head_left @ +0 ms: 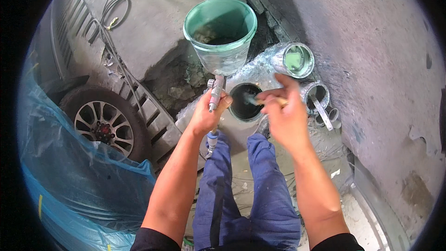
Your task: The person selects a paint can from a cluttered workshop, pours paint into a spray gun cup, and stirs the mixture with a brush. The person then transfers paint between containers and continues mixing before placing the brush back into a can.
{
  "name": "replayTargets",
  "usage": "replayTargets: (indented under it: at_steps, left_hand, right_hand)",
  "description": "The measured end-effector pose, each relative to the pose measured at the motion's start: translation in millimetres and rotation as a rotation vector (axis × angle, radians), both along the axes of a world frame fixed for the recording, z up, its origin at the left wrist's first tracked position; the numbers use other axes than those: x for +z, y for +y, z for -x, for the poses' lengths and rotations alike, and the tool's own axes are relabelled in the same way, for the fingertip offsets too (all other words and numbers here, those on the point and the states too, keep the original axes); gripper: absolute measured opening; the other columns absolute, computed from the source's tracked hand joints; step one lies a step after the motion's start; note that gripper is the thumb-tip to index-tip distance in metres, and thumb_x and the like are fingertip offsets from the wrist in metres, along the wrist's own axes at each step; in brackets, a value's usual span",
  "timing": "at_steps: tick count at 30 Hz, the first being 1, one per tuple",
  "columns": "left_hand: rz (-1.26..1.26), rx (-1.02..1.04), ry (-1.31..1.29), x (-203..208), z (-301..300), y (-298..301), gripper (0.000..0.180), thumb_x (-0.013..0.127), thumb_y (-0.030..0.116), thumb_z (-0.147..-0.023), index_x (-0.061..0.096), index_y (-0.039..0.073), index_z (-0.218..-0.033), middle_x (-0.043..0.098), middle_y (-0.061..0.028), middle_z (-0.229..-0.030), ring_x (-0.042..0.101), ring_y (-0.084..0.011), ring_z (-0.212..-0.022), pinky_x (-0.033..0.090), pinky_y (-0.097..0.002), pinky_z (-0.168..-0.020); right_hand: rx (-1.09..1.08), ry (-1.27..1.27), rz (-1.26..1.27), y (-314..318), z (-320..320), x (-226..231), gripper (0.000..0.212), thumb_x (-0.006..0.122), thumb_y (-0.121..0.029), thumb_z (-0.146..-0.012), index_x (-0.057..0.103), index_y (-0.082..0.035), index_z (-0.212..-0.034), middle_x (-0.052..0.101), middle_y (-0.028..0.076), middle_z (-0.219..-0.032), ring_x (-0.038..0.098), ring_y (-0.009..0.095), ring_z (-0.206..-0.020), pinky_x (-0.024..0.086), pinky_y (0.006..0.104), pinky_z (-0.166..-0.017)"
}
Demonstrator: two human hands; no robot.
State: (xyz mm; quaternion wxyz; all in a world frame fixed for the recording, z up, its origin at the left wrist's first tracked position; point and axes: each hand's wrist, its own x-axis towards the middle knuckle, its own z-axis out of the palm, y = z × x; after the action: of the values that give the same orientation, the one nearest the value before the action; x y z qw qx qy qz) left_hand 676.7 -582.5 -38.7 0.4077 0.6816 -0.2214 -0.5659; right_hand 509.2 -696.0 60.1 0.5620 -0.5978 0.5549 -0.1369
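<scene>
Spray gun (pixel 216 95) gripped in curled left hand (pixel 206 117); right hand (pixel 286 116), fingers bent, holds brush (pixel 259 102) over dark pot (pixel 236 108).

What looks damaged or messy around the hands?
The concrete floor is broken left of the green-rimmed bucket's base, its jagged edge exposing rubble. The paint can to the bucket's right has splattered sides: messy, not clearly faulty.

Gap btwn bucket (pixel 222 61) & can (pixel 278 61), tool (pixel 259 102) partly blks pot (pixel 238 107) mouth
</scene>
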Motion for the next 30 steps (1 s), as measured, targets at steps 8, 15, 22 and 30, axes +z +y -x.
replayTargets:
  at_steps: [8,15,22,30]
  left_hand:
    - [0.002,-0.021,0.025,-1.8,-4.1,2.9,0.012,0.067,0.014,-0.090,0.059,0.005,-0.093,0.060,-0.0004,-0.086,0.056,-0.0106,-0.082,0.046,-0.0287,-0.075]
    - [0.012,-0.022,0.013,2.0,-4.7,1.8,0.012,0.066,0.016,-0.092,0.059,0.005,-0.092,0.054,0.0043,-0.081,0.049,-0.0077,-0.076,0.042,-0.0262,-0.071]
    - [0.022,-0.042,0.024,4.5,-3.0,-3.1,0.013,0.066,0.016,-0.092,0.059,0.006,-0.089,0.051,0.0055,-0.078,0.046,-0.0067,-0.073,0.040,-0.0255,-0.067]
    - [0.003,-0.064,0.050,-0.9,-6.5,-0.1,0.012,0.068,0.012,-0.089,0.059,0.004,-0.092,0.060,0.0009,-0.084,0.055,-0.0097,-0.081,0.046,-0.0273,-0.074]
  right_hand:
    - [-0.142,-0.030,-0.104,-10.6,16.6,-4.9,0.042,0.049,-0.004,-0.088,0.042,0.005,-0.129,0.070,0.014,-0.094,0.067,0.016,-0.073,0.054,0.0312,-0.069]
    - [0.049,0.038,-0.078,19.5,27.8,-12.7,0.041,0.051,-0.007,-0.090,0.043,0.004,-0.128,0.071,0.014,-0.092,0.068,0.019,-0.076,0.054,0.0316,-0.071]
    - [0.093,-0.019,-0.053,-2.6,0.5,-7.7,0.043,0.053,-0.009,-0.088,0.044,0.002,-0.128,0.071,0.014,-0.092,0.070,0.022,-0.082,0.054,0.0321,-0.074]
    - [-0.004,-0.042,-0.044,-19.3,0.7,7.0,0.043,0.052,-0.006,-0.086,0.048,0.003,-0.127,0.071,0.016,-0.092,0.070,0.024,-0.083,0.054,0.0331,-0.074]
